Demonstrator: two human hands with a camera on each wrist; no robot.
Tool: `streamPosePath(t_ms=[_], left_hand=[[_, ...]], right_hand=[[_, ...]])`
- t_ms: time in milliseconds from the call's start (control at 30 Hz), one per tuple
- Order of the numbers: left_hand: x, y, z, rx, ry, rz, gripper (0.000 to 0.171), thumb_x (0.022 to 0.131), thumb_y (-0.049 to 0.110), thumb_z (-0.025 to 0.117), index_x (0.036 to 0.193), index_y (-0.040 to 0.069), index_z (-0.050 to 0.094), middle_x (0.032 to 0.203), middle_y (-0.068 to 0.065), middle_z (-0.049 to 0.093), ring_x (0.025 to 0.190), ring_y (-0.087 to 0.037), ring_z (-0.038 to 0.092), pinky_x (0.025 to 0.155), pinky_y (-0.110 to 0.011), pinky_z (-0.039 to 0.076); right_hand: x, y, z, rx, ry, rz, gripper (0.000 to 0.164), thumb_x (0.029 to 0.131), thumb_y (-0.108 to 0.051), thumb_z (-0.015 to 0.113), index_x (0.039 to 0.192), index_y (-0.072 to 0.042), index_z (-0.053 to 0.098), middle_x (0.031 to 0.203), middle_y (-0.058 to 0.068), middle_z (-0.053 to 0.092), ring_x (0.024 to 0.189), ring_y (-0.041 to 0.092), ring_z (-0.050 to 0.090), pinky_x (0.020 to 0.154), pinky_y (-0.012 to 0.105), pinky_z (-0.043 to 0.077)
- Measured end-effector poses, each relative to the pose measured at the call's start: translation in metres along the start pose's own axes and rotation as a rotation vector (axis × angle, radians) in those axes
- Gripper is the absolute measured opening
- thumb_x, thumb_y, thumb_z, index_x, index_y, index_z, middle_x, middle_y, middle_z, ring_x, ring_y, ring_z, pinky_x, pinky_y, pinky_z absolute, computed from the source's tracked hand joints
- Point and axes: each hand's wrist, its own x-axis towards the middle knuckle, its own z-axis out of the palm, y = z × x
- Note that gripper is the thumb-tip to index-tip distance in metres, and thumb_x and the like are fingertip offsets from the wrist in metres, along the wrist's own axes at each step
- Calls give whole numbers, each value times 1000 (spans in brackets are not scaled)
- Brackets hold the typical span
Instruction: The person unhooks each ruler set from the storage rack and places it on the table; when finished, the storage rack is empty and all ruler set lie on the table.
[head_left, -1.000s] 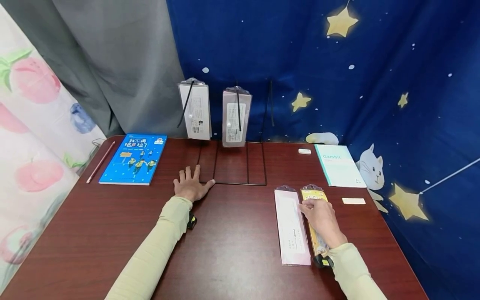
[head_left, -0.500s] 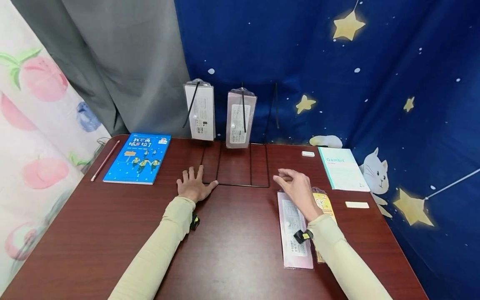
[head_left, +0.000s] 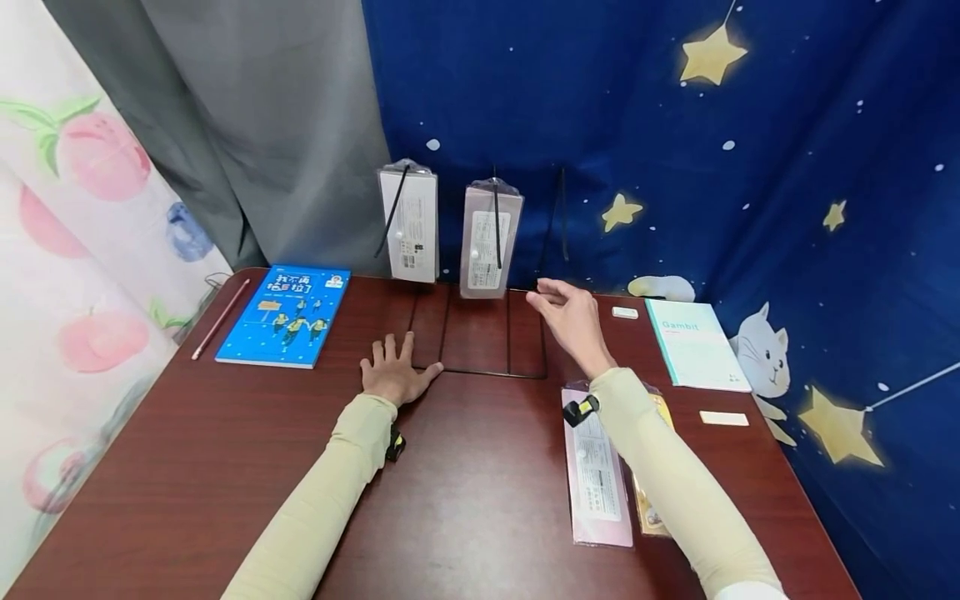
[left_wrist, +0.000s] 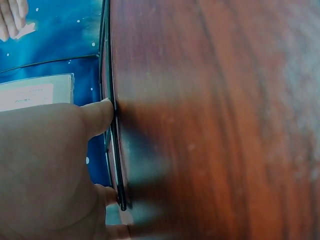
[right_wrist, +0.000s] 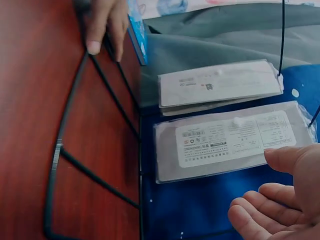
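Observation:
My left hand (head_left: 397,372) lies with spread fingers on the table, its thumb and fingertips touching the front left of a black wire rack's base (head_left: 487,372). Two groups of flat packages in clear sleeves hang on the rack hooks: white packages (head_left: 414,225) on the left hook, greyish-pink packages (head_left: 489,242) on the middle hook. Held in the air at the rack's right side, my right hand (head_left: 573,325) has loosely bent fingers and holds nothing. In the right wrist view its fingers (right_wrist: 270,200) are apart from the greyish-pink package (right_wrist: 225,142).
A pink package (head_left: 600,492) and a yellow one (head_left: 651,510), partly under my right sleeve, lie on the table (head_left: 480,500). A blue book (head_left: 288,317) and pencil (head_left: 220,320) are left; a Gambit notebook (head_left: 697,343) and two small white blocks (head_left: 625,313) are right.
My right hand has left the yellow package and moved up and forward to the rack's right hook. My left hand stays on the base. The head view has shifted slightly.

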Motion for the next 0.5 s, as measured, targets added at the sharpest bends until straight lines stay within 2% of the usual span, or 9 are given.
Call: streamPosePath(t_ms=[333, 500], left_hand=[[-1, 2, 3, -1, -8, -7, 90, 102, 67, 42, 168, 15, 10, 174, -24, 6, 160, -47, 6, 127, -66, 12], [0, 2, 1, 5, -2, -12, 90, 102, 66, 43, 168, 15, 10, 174, -23, 6, 160, -47, 6, 127, -65, 12]], right_hand=[[43, -7, 14, 81, 51, 17, 36, 95, -26, 78, 124, -6, 75, 122, 12, 77, 111, 25, 76, 97, 39, 59], [65, -13, 18, 78, 59, -17, 36, 95, -24, 77, 124, -3, 75, 120, 14, 77, 111, 27, 75, 99, 39, 58]])
